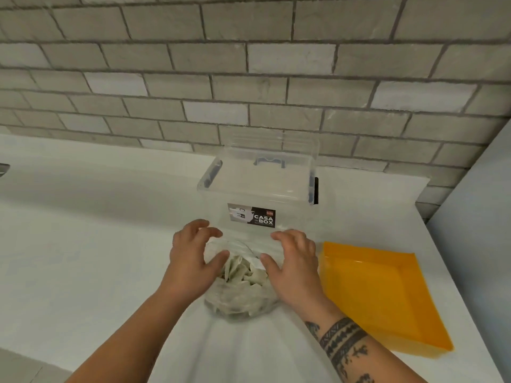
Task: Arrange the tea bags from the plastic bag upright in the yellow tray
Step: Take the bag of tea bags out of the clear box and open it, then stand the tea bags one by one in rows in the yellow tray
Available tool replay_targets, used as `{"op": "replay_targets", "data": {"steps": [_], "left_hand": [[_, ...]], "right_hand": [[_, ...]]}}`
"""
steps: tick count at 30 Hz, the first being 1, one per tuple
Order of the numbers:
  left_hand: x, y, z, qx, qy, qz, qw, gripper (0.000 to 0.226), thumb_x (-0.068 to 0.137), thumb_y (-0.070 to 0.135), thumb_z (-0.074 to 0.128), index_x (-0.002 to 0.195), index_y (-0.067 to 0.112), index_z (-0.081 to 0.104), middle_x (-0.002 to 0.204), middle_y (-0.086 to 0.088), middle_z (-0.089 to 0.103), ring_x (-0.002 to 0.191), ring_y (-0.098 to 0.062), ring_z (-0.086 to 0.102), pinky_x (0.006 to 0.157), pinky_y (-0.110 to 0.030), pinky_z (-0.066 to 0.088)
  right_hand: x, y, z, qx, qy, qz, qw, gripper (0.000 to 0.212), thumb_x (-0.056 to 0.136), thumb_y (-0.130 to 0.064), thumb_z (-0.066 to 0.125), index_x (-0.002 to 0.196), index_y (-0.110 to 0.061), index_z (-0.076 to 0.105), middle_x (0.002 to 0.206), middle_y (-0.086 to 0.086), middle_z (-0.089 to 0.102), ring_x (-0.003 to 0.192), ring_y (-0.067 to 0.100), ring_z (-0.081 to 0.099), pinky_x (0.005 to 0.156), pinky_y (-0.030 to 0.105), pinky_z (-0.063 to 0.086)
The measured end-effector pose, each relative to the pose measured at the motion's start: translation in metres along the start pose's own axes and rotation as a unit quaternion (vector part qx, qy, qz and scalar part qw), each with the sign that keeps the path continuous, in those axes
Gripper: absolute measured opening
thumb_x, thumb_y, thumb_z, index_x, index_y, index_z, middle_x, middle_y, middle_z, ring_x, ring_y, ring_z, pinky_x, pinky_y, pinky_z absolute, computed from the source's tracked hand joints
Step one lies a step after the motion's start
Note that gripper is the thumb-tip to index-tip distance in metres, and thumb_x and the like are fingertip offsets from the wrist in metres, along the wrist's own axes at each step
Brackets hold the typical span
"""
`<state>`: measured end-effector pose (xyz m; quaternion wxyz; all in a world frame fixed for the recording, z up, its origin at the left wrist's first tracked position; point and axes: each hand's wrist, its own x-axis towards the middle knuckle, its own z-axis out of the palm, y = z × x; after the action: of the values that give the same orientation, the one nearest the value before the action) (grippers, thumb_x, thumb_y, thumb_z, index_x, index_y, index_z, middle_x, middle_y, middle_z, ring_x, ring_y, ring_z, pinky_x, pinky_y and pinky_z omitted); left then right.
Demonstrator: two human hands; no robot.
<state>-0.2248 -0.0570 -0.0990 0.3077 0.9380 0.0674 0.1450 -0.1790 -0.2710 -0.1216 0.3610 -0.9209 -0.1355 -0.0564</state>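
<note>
Wall: grey brick-pattern tiles [249, 64] run along the far side of the scene.
Counter: a white worktop [96, 217] stretches from the tiles to the near edge and carries everything else.
Storage box: a clear plastic box [262, 189] with dark clips and a "CASA BOX" label stands at the centre, close to the tiles.
Yellow tray: the yellow tray [387, 294] lies flat on the counter at the right, just beside the right hand, with nothing visible inside it.
Plastic bag: the clear plastic bag [237, 305] sits on the counter just in front of the box, its mouth facing up and pulled wide.
Left hand: the left hand [190, 261] grasps the left rim of the bag's mouth, fingers curled over it and thumb inside.
Right hand: the right hand [296, 264], above a forearm with a band tattoo [343, 338], grips the right rim the same way.
Tea bags: the pale tea bags [243, 272] lie jumbled inside the plastic bag, between the two hands.
</note>
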Motion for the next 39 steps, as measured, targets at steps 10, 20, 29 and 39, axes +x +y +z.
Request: {"op": "replay_targets", "data": {"steps": [10,20,29,39], "left_hand": [[-0.029,-0.025,0.007,0.211,-0.152,0.287,0.922,0.018,0.073,0.041,0.070,0.090,0.044,0.070,0.074,0.024,0.060,0.096,-0.006,0.053,0.109,-0.051,0.020],[-0.003,-0.029,-0.008,0.143,-0.148,0.212,0.955,0.074,0.092,0.080,0.013,0.089,0.043,0.077,0.091,0.026,0.064,0.111,-0.002,0.045,0.117,-0.044,0.008],[0.004,0.052,0.048,0.024,-0.126,0.302,0.945,0.038,0.092,0.050,0.043,0.101,0.033,0.075,0.105,0.016,0.070,0.105,-0.015,0.061,0.093,-0.038,0.040],[-0.028,0.121,0.121,0.100,-0.374,0.269,0.882,0.046,0.099,0.046,0.049,0.140,0.027,0.055,0.166,0.003,0.028,0.151,-0.017,0.028,0.116,-0.038,0.037]], "right_hand": [[0.041,-0.003,-0.007,-0.286,-0.129,-0.131,0.940,0.035,0.102,-0.040,0.042,0.135,-0.031,0.053,0.141,-0.018,0.050,0.117,0.017,0.033,0.087,0.039,0.023],[0.007,-0.013,-0.013,-0.189,-0.088,-0.067,0.976,0.038,0.092,-0.035,0.057,0.130,-0.036,0.061,0.138,-0.023,0.053,0.125,0.010,0.033,0.094,0.033,0.020],[-0.065,0.057,-0.060,-0.231,-0.066,0.204,0.949,0.038,0.098,-0.059,0.041,0.115,-0.038,0.066,0.123,-0.017,0.063,0.126,0.013,0.046,0.102,0.039,0.026],[-0.098,0.069,-0.076,-0.050,-0.118,0.199,0.972,0.027,0.103,-0.034,0.042,0.105,-0.025,0.068,0.099,0.000,0.073,0.087,0.019,0.065,0.070,0.034,0.049]]}}
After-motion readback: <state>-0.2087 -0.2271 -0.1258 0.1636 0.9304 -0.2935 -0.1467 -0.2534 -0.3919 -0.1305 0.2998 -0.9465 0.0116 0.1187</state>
